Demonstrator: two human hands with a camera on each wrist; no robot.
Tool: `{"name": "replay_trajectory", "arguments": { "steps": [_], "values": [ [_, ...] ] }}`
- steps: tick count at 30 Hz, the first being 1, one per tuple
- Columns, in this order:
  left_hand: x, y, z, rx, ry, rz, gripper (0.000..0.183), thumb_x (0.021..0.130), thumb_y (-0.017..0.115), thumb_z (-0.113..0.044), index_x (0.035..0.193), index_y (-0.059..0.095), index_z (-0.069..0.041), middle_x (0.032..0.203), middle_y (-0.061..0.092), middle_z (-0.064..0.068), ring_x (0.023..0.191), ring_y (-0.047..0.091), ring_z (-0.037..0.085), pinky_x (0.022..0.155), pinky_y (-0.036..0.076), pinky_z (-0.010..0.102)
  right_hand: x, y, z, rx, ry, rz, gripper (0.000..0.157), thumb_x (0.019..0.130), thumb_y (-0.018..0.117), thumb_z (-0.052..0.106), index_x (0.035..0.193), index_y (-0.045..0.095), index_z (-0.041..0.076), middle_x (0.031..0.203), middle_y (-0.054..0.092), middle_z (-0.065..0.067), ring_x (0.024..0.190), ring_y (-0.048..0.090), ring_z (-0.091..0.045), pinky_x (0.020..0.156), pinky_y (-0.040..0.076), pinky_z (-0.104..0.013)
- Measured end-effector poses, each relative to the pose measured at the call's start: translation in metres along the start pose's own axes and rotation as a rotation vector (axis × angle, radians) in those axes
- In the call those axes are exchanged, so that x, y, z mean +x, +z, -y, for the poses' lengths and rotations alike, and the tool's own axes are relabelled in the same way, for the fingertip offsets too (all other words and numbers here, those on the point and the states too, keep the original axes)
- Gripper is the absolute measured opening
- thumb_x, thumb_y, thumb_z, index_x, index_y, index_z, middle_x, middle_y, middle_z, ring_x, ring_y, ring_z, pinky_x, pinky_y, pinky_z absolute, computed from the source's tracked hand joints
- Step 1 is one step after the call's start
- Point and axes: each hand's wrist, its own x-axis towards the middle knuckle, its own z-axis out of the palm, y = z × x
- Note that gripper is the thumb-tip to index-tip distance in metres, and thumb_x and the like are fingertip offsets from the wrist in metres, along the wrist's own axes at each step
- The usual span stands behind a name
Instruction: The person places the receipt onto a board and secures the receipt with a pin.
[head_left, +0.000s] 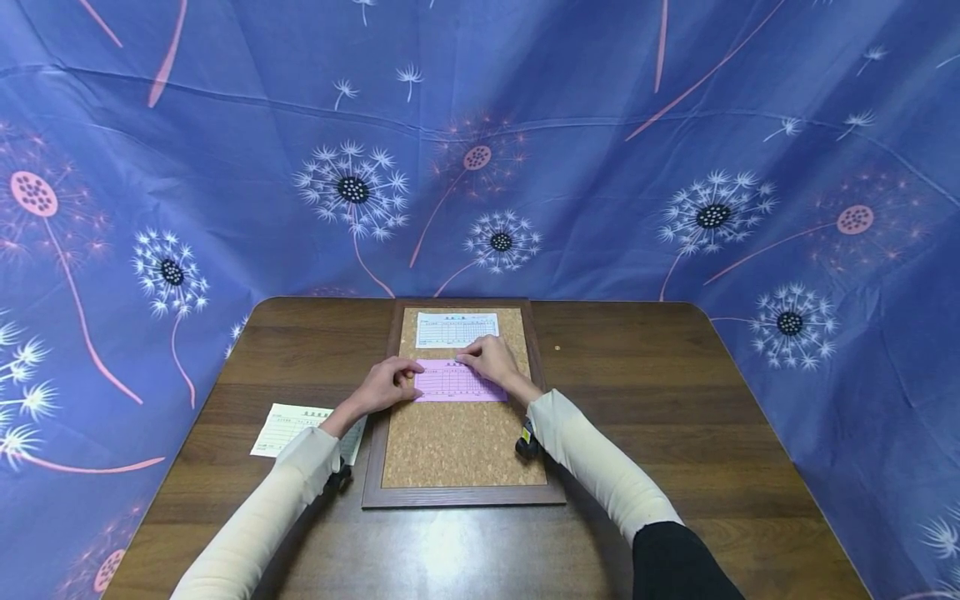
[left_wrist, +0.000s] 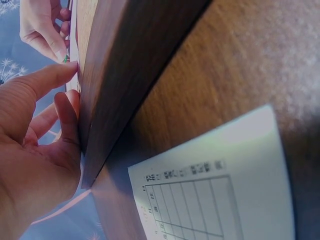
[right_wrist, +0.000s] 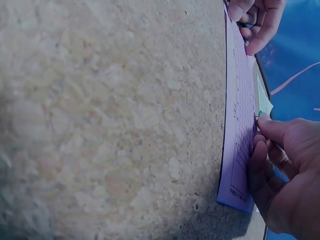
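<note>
A pink printed form (head_left: 450,385) lies across the upper middle of a wood-framed cork board (head_left: 465,446). My left hand (head_left: 384,385) rests at its left edge, thumb and forefinger spread and touching the paper. Between the thumb and fingertip of my right hand (head_left: 493,362) is a small green push pin (right_wrist: 261,114), pinched at the form's top edge. In the right wrist view the pin's thin point shows close to the paper; whether it has gone into the cork I cannot tell. A pale blue-white form (head_left: 456,331) sits above the pink one on the board.
A pale green form (head_left: 288,427) lies on the brown wooden table (head_left: 660,433) left of the board, partly under my left forearm. One tiny light object (head_left: 557,347) is on the table right of the board. Behind hangs a blue dandelion-patterned cloth (head_left: 585,183).
</note>
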Motion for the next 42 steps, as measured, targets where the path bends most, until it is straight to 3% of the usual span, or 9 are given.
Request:
{"name": "replay_trajectory", "arguments": {
  "steps": [6, 10, 19, 30, 37, 42],
  "values": [
    [-0.0004, 0.0015, -0.0004, 0.002, -0.012, 0.007, 0.037, 0.08, 0.084, -0.005, 0.114, 0.071, 0.004, 0.096, 0.062, 0.013, 0.076, 0.057, 0.012, 0.073, 0.044, 0.024, -0.0011, -0.0005, 0.0021, 0.04, 0.073, 0.03, 0.016, 0.09, 0.079, 0.026, 0.099, 0.084, 0.014, 0.08, 0.079, -0.004, 0.05, 0.054, -0.003, 0.052, 0.041, -0.019],
    [-0.0015, 0.0016, 0.0, 0.0, -0.007, 0.005, 0.037, 0.08, 0.084, -0.004, 0.114, 0.071, 0.005, 0.095, 0.062, 0.014, 0.076, 0.057, 0.013, 0.071, 0.044, 0.022, -0.0011, 0.0002, 0.0033, 0.053, 0.108, 0.036, 0.016, 0.09, 0.08, 0.026, 0.099, 0.084, 0.013, 0.071, 0.077, -0.004, 0.044, 0.049, 0.0, 0.048, 0.036, -0.018],
    [0.0012, 0.0005, 0.0007, -0.002, -0.004, 0.007, 0.037, 0.081, 0.083, -0.004, 0.114, 0.071, 0.005, 0.095, 0.063, 0.014, 0.074, 0.055, 0.008, 0.072, 0.044, 0.023, 0.0002, -0.0004, 0.0021, 0.001, 0.075, 0.013, 0.012, 0.089, 0.081, 0.028, 0.095, 0.085, 0.018, 0.092, 0.081, -0.001, 0.057, 0.06, -0.004, 0.056, 0.041, -0.02],
    [0.0004, -0.0015, -0.0009, -0.007, -0.02, 0.011, 0.038, 0.081, 0.083, -0.003, 0.116, 0.071, 0.004, 0.097, 0.062, 0.014, 0.074, 0.054, 0.008, 0.074, 0.043, 0.024, 0.0011, -0.0007, -0.0049, 0.068, -0.017, 0.042, 0.011, 0.089, 0.079, 0.021, 0.097, 0.083, 0.015, 0.086, 0.08, -0.003, 0.055, 0.057, -0.002, 0.062, 0.045, -0.02],
    [0.0014, -0.0013, 0.0012, -0.01, -0.016, -0.004, 0.038, 0.08, 0.084, -0.004, 0.115, 0.071, 0.004, 0.097, 0.063, 0.014, 0.075, 0.055, 0.007, 0.074, 0.044, 0.024, 0.0011, -0.0014, -0.0045, 0.034, -0.087, 0.02, 0.009, 0.088, 0.081, 0.02, 0.095, 0.084, 0.015, 0.092, 0.08, -0.002, 0.076, 0.068, -0.011, 0.075, 0.052, -0.03],
    [0.0019, -0.0007, 0.0008, -0.006, -0.03, 0.006, 0.038, 0.08, 0.084, -0.005, 0.116, 0.072, 0.003, 0.098, 0.062, 0.014, 0.077, 0.056, 0.011, 0.075, 0.044, 0.024, 0.0016, -0.0003, -0.0039, 0.002, -0.099, 0.009, 0.008, 0.088, 0.081, 0.02, 0.094, 0.084, 0.016, 0.092, 0.08, -0.002, 0.08, 0.071, -0.014, 0.077, 0.054, -0.032]
  ]
}}
